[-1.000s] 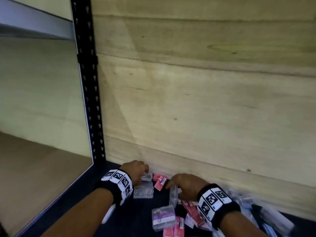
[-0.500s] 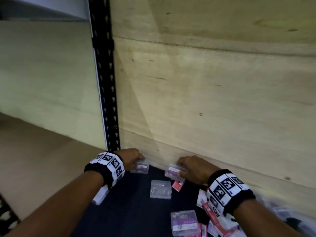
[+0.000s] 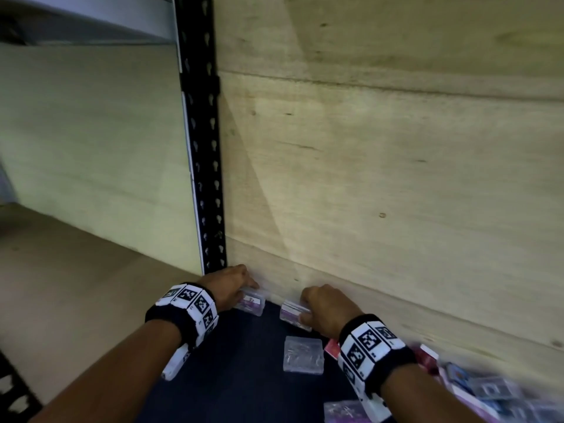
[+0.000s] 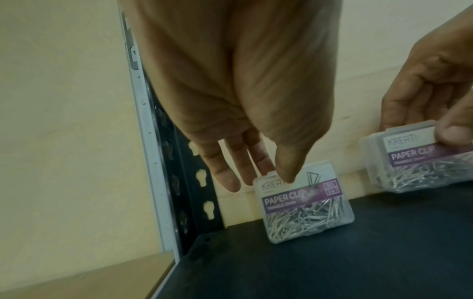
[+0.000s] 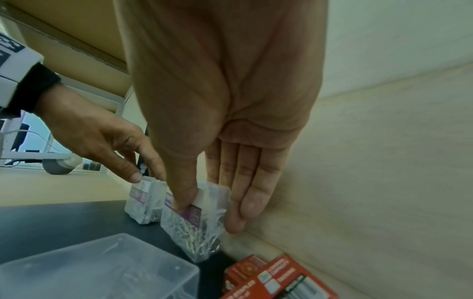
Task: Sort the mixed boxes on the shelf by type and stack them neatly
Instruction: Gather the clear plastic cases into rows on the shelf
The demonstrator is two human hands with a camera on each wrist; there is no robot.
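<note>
Two clear paper clip boxes with purple labels are at the back left corner of the dark shelf. The left paper clip box stands upright on its edge by the wooden back wall. My left hand pinches its top edge, thumb in front and fingers behind. Just to its right, my right hand grips the right paper clip box, thumb on the label, fingers behind. I cannot tell whether that box touches the shelf.
A black perforated post rises at the shelf's left corner. A clear plastic box lies flat behind my hands. Red staple boxes lie against the back wall. Several mixed boxes are piled at the lower right.
Both hands have moved from the pile to the back left corner, each carrying a paper clip box. The left box now stands by the post, the right one close beside it.
</note>
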